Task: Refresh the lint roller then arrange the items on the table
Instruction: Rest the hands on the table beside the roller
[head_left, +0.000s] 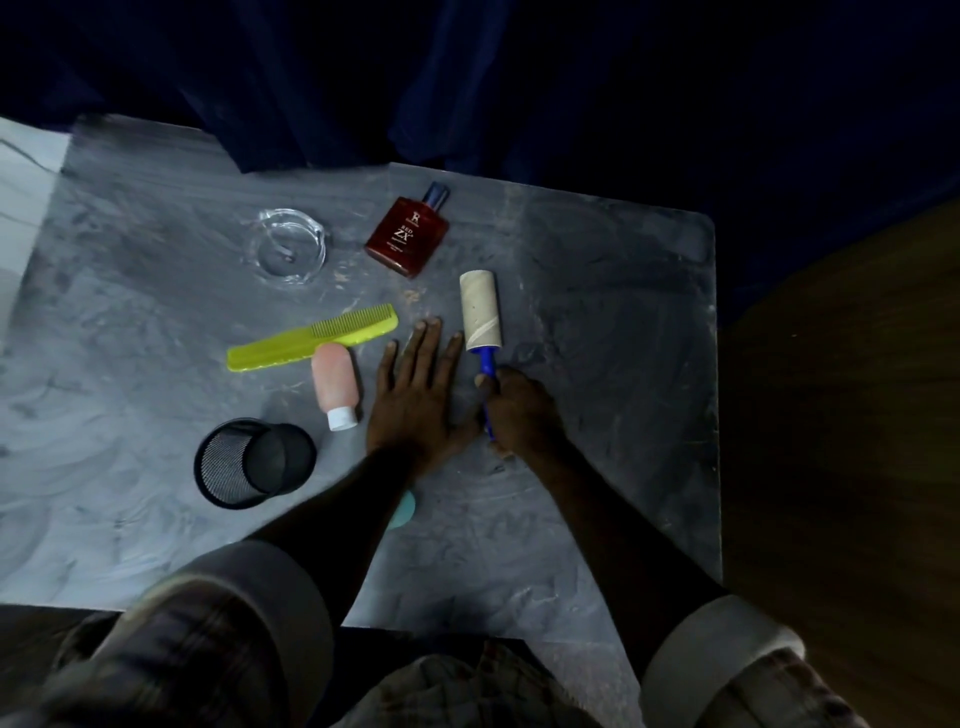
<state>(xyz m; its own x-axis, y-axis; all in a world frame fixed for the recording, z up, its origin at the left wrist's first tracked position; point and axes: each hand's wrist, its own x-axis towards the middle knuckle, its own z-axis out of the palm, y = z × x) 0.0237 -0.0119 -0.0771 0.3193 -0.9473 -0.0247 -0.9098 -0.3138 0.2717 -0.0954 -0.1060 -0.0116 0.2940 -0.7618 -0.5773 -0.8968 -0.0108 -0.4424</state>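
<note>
The lint roller (481, 310) lies on the grey table (597, 312), its pale roll pointing away from me and its blue handle toward me. My right hand (519, 410) is closed around that blue handle. My left hand (415, 395) rests flat on the table just left of the roller, fingers spread, holding nothing. Left of it lie a pink tube with a white cap (336, 385) and a yellow-green comb (311, 338). A dark red perfume bottle (408, 234) lies beyond the roller.
A clear glass dish (291, 244) sits at the back left. A black mesh cup (249, 462) lies tipped on its side near the front left. A small teal object (405, 512) peeks out under my left forearm. The table's right edge borders a wooden floor.
</note>
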